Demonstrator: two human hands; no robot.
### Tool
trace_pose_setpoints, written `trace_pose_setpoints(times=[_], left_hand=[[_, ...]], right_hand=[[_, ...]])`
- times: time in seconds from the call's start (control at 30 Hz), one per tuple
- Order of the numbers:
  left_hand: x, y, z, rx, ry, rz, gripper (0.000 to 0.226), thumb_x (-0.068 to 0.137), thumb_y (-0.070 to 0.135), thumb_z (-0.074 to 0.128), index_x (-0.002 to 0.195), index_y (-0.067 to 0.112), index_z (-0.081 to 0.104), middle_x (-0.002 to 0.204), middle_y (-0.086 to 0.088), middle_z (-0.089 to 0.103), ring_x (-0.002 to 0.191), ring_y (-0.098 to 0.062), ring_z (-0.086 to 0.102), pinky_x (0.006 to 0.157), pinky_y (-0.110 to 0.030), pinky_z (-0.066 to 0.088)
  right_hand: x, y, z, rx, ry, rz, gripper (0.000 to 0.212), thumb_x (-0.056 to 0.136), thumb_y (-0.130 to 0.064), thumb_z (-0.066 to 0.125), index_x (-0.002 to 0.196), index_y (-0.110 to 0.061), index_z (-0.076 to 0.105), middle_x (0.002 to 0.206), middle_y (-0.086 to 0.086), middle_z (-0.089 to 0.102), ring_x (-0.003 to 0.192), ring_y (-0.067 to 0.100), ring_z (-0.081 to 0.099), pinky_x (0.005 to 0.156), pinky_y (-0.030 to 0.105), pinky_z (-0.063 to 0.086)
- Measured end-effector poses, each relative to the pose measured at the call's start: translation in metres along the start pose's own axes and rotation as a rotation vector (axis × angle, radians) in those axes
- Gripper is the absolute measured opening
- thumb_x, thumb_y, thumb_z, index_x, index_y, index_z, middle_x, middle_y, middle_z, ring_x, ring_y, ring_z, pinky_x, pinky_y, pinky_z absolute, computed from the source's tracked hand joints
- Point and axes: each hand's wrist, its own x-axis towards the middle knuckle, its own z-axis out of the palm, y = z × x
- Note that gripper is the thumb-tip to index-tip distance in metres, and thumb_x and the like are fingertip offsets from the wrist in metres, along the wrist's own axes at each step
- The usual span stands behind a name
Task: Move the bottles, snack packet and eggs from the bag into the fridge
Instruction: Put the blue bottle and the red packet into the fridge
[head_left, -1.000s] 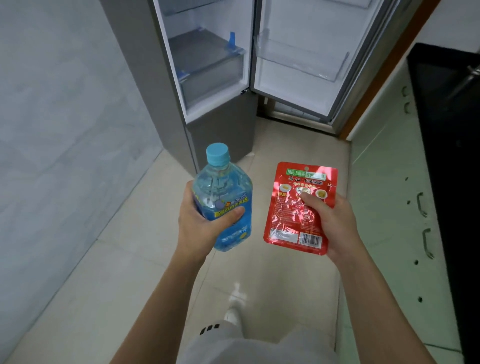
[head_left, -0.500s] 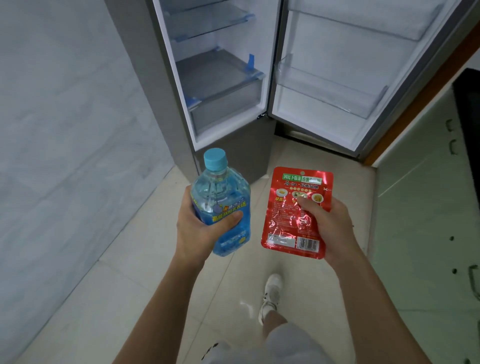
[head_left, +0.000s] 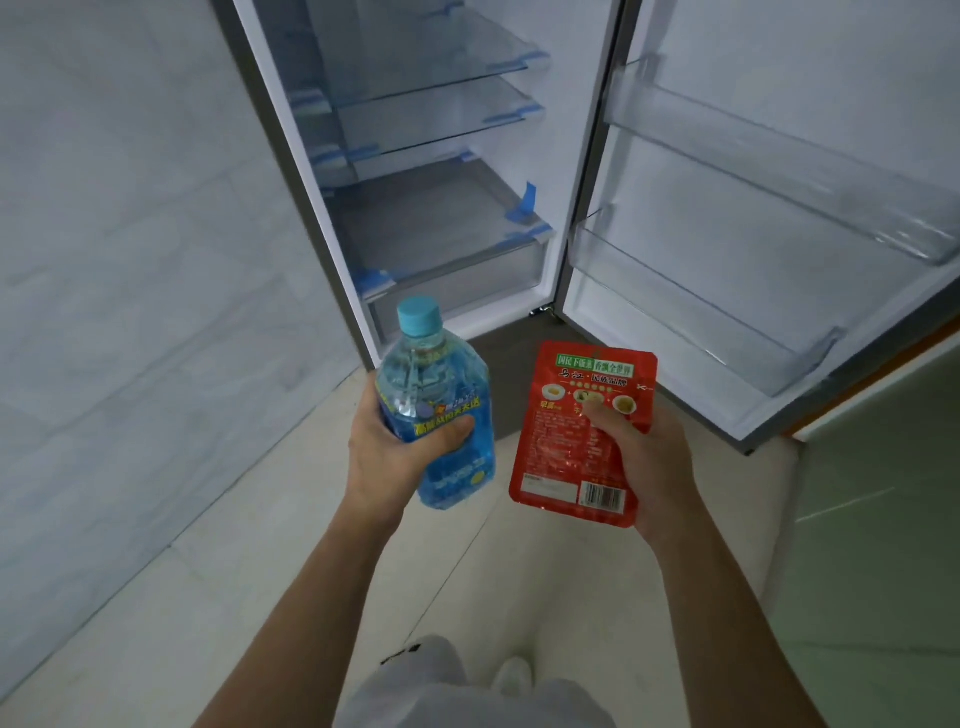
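One bottle (head_left: 432, 376), one snack packet (head_left: 563, 447) (both held)

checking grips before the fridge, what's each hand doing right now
Left hand: grips the blue bottle.
Right hand: pinches the red snack packet.

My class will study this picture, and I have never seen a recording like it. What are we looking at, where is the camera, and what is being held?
There is no machine: a person wears a wide-angle camera on the head, looking forward and down, so you see their own arms. The left grip, simply a bare hand, curls round a clear bottle with a light blue cap. The right grip pinches a red snack packet, thumb on its front. Ahead stands an open fridge with glass shelves and clear door bins. Below are pale floor tiles and a white shoe. Neither item is in the fridge yet.
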Motion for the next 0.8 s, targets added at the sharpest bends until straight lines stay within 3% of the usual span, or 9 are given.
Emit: trace_pose_setpoints(times=[0.2,0.57,0.8], left_hand=[[0.049,-0.004,0.01,-0.005,0.071,0.007,0.078,0.056,0.027,0.09,0.122,0.008,0.054,0.114,-0.015,0.069,0.104,-0.035,0.069,0.086,-0.06,0.057],[0.192,0.001,0.016,-0.023,0.048,0.031,0.08,0.057,0.025,0.089,0.125,0.005,0.052,0.114,-0.013,0.07,0.104,-0.031,0.07,0.085,-0.051,0.059],[0.298,0.02,0.002,-0.007,0.014,0.025,0.072,0.052,0.024,0.09,0.115,0.017,0.055,0.11,-0.009,0.072,0.101,-0.03,0.071,0.083,-0.052,0.059]], right_hand=[[0.059,-0.014,0.011,-0.009,-0.075,0.017,0.017,0.087,-0.027,0.075,0.102,-0.03,0.067,0.093,-0.002,0.079,0.08,0.019,0.077,0.079,0.043,0.061],[0.188,-0.063,0.066,0.012,-0.08,0.037,0.02,0.087,-0.026,0.075,0.106,-0.022,0.07,0.095,0.001,0.079,0.085,0.025,0.077,0.083,0.048,0.061],[0.277,-0.117,0.124,0.07,-0.049,-0.001,0.021,0.087,-0.027,0.076,0.106,-0.025,0.068,0.095,-0.002,0.079,0.084,0.022,0.078,0.081,0.046,0.06]])
